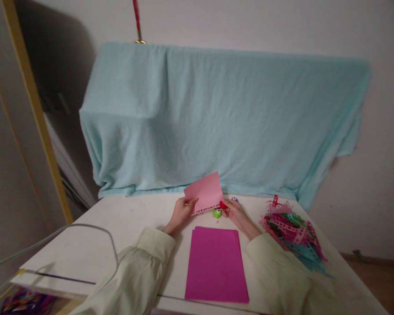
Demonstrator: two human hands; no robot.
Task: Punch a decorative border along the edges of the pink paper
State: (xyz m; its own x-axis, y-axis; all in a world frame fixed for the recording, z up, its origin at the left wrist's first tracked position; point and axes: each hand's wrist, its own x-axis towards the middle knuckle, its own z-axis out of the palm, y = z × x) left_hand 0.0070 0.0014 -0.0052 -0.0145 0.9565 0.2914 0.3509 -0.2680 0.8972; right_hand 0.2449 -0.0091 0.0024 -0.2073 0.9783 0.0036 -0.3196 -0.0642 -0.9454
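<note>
My left hand [183, 211] is closed on the lower left side of a pink sheet of paper [205, 190], thumb on top. A row of small punched holes runs along the sheet's near edge. My right hand [233, 211] is closed around a small red hole punch [223, 204] at the sheet's lower right corner; the fingers hide part of it. Just below the sheet sits a small green punch [217, 213] with a cartoon eye. Behind my right hand, a bluish-purple one [234, 199] shows in part. Tiny pink scraps lie near the green punch.
A stack of magenta paper [216, 264] lies in front of me on the white table [128, 236]. On the right is a heap of colourful punched paper strips [295, 232]. A light blue cloth [216, 118] hangs behind the table. A grey cable [98, 227] loops at the left.
</note>
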